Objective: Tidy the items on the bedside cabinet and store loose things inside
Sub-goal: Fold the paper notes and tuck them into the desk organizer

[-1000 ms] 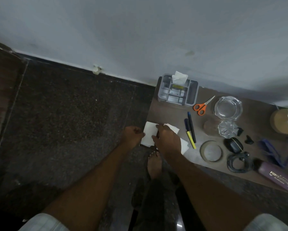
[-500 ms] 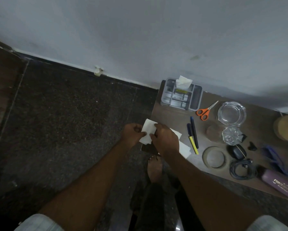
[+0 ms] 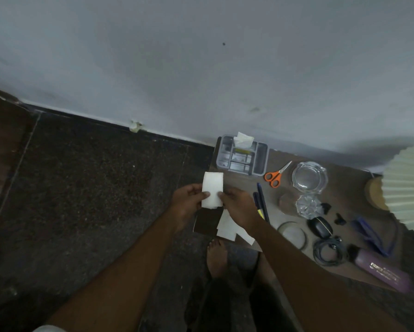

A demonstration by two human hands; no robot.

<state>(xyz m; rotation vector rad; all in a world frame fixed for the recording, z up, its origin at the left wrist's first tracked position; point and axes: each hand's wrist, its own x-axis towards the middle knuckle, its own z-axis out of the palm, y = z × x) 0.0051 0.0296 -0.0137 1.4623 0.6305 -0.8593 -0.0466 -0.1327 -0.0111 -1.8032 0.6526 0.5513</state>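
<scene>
A white folded paper [image 3: 212,189] is held upright above the left end of the brown cabinet top [image 3: 244,185]. My left hand [image 3: 189,203] pinches its left edge and my right hand [image 3: 238,207] pinches its right edge. More white paper sheets [image 3: 227,227] lie flat on the cabinet's front corner, partly under my right wrist. A grey compartment organiser [image 3: 242,155] with a white tissue [image 3: 243,139] in it stands at the back left corner.
Orange scissors [image 3: 275,174], pens [image 3: 261,202], a glass ashtray [image 3: 309,177], a small glass dish [image 3: 308,206], a round lid [image 3: 293,233], a black case [image 3: 320,226], a coiled cable [image 3: 328,251], a purple bottle [image 3: 381,271] and a pleated lamp shade [image 3: 409,188] crowd the top. Dark floor lies left.
Both hands have lifted the white paper off the cabinet corner and raised it upright between them; the other sheets stay on the top.
</scene>
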